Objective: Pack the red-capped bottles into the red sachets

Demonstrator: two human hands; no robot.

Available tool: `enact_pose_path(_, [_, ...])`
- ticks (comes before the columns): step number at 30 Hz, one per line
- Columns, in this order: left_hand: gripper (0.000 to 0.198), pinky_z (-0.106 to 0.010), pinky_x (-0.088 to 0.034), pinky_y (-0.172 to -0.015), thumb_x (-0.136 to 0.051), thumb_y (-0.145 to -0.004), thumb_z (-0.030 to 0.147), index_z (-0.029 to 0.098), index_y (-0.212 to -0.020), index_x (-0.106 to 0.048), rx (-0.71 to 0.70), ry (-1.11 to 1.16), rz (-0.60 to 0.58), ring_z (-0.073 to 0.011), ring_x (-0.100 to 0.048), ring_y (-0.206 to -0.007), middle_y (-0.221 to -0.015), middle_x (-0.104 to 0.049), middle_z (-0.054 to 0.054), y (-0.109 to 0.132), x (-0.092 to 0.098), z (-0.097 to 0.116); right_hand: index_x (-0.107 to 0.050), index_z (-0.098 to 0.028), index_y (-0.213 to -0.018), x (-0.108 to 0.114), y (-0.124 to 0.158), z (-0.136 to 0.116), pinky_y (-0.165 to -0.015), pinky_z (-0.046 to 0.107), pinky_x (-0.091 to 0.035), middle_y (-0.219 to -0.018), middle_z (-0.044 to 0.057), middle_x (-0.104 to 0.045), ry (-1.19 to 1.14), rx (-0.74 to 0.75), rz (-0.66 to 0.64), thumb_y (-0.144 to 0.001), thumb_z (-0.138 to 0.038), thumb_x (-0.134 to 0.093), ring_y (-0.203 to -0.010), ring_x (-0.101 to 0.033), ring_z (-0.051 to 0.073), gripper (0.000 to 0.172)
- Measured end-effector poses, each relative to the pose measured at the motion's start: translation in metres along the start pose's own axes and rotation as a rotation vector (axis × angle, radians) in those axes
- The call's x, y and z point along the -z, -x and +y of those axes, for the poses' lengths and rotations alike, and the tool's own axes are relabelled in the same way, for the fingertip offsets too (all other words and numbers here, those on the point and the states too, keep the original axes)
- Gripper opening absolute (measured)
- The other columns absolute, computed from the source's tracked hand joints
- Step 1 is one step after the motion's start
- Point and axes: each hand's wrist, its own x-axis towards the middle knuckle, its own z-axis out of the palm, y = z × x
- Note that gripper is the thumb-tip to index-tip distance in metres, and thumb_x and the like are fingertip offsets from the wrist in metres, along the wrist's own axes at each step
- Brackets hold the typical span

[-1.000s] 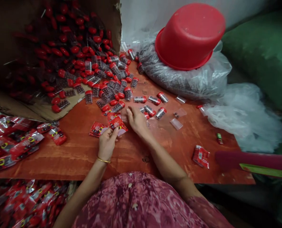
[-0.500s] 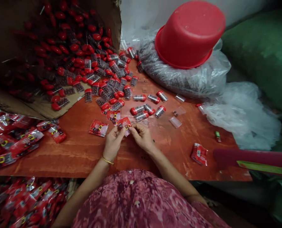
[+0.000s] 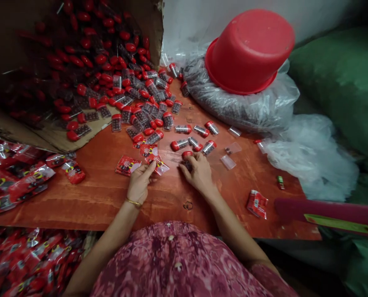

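Note:
Between its thumb and fingers, my left hand pinches a small red printed packet with a clear part. My right hand is curled round a red-capped clear jar on the tabletop, partly hidden under the fingers. Flat red packets lie left of my left hand, and another one is just behind the held packet. Several jars with dark contents, such as one red-capped jar, lie on their sides beyond my right hand.
A tipped cardboard box spills many jars at the back left. Filled red packets are heaped at the left. An upturned red tub sits on a plastic bag. A crumpled packet lies at the right.
My hands have separated. The right one has let go of the packet, moved right and closed on a jar; the left keeps the packet and has shifted slightly left.

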Motion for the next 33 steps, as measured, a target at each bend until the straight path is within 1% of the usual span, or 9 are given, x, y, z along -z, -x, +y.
enact_pose_path(3, [0.047, -0.014, -0.038, -0.043, -0.081, -0.039, 0.048, 0.013, -0.058, -0.055, 0.024, 0.024, 0.004, -0.0054, -0.052, -0.044, -0.050, -0.058, 0.004, -0.001, 0.003, -0.002, -0.059, -0.016, -0.101, 0.001, 0.020, 0.009, -0.078, 0.036, -0.043, -0.107, 0.014, -0.056, -0.035, -0.004, 0.082, -0.080, -0.043, -0.054, -0.099, -0.052, 0.025, 0.035])
enact_pose_path(6, [0.045, -0.015, -0.038, -0.043, -0.081, -0.040, 0.045, 0.014, -0.061, -0.056, 0.052, 0.056, -0.018, -0.0060, -0.053, -0.045, -0.050, -0.059, 0.004, -0.003, 0.003, -0.003, -0.056, -0.013, -0.109, 0.001, 0.027, 0.015, -0.079, 0.040, -0.043, -0.112, 0.017, -0.057, 0.061, -0.035, 0.076, -0.079, -0.045, -0.055, -0.100, -0.052, 0.028, 0.044])
enact_pose_path(10, [0.041, -0.016, -0.039, -0.043, -0.081, -0.043, 0.042, 0.015, -0.063, -0.057, 0.090, 0.118, -0.040, -0.0064, -0.053, -0.045, -0.052, -0.060, 0.004, -0.002, 0.000, 0.000, -0.058, -0.010, -0.107, -0.001, 0.025, 0.022, -0.078, 0.041, -0.042, -0.104, 0.019, -0.063, 0.091, -0.072, 0.058, -0.084, -0.030, -0.045, -0.090, -0.056, 0.027, 0.033])
enact_pose_path(14, [0.039, -0.016, -0.040, -0.044, -0.082, -0.044, 0.041, 0.015, -0.064, -0.059, 0.126, 0.152, -0.064, -0.0064, -0.053, -0.046, -0.052, -0.060, 0.004, 0.001, -0.003, 0.002, -0.060, -0.015, -0.100, 0.009, 0.031, 0.017, -0.066, 0.031, -0.046, -0.083, 0.009, -0.066, -0.292, -0.124, 0.087, -0.086, -0.029, -0.039, -0.071, -0.058, 0.019, 0.029])
enact_pose_path(17, [0.040, -0.017, -0.039, -0.044, -0.082, -0.043, 0.042, 0.015, -0.062, -0.059, 0.139, 0.147, -0.083, -0.0066, -0.053, -0.046, -0.051, -0.060, 0.003, 0.003, -0.007, 0.002, -0.061, -0.017, -0.097, 0.028, 0.040, -0.001, -0.049, 0.024, -0.041, -0.059, -0.001, -0.058, -0.659, -0.196, -0.012, -0.088, -0.033, -0.038, -0.048, -0.050, 0.012, 0.030])
enact_pose_path(19, [0.040, -0.017, -0.039, -0.045, -0.082, -0.044, 0.043, 0.015, -0.062, -0.059, 0.139, 0.132, -0.098, -0.0069, -0.054, -0.046, -0.052, -0.061, 0.003, 0.005, -0.009, 0.001, -0.062, -0.017, -0.095, 0.040, 0.045, -0.015, -0.043, 0.022, -0.037, -0.050, -0.004, -0.050, -0.785, -0.206, -0.091, -0.087, -0.035, -0.039, -0.040, -0.043, 0.010, 0.029])
enact_pose_path(25, [0.037, -0.018, -0.041, -0.049, -0.078, -0.050, 0.046, 0.014, -0.062, -0.063, 0.065, 0.038, -0.145, -0.0080, -0.056, -0.051, -0.056, -0.063, 0.001, 0.010, -0.010, -0.002, -0.064, -0.017, -0.087, 0.049, 0.044, -0.035, -0.047, 0.021, -0.040, -0.063, 0.000, -0.059, -0.858, -0.183, -0.157, -0.083, -0.033, -0.044, -0.049, -0.049, 0.009, 0.026])
enact_pose_path(28, [0.038, -0.018, -0.041, -0.051, -0.078, -0.048, 0.047, 0.014, -0.062, -0.064, 0.050, 0.019, -0.166, -0.0083, -0.057, -0.052, -0.057, -0.063, 0.001, 0.012, -0.008, -0.002, -0.064, -0.017, -0.085, 0.044, 0.041, -0.034, -0.046, 0.021, -0.040, -0.059, -0.001, -0.057, -0.884, -0.205, -0.178, -0.083, -0.034, -0.044, -0.049, -0.049, 0.010, 0.026])
enact_pose_path(33, [0.041, -0.019, -0.041, -0.052, -0.079, -0.044, 0.048, 0.014, -0.059, -0.063, 0.012, 0.005, -0.154, -0.0072, -0.054, -0.050, -0.053, -0.061, 0.002, 0.013, -0.009, 0.000, -0.064, -0.018, -0.088, 0.036, 0.039, -0.035, -0.045, 0.021, -0.039, -0.055, -0.002, -0.053, -0.909, -0.214, -0.123, -0.084, -0.036, -0.044, -0.048, -0.049, 0.011, 0.027])
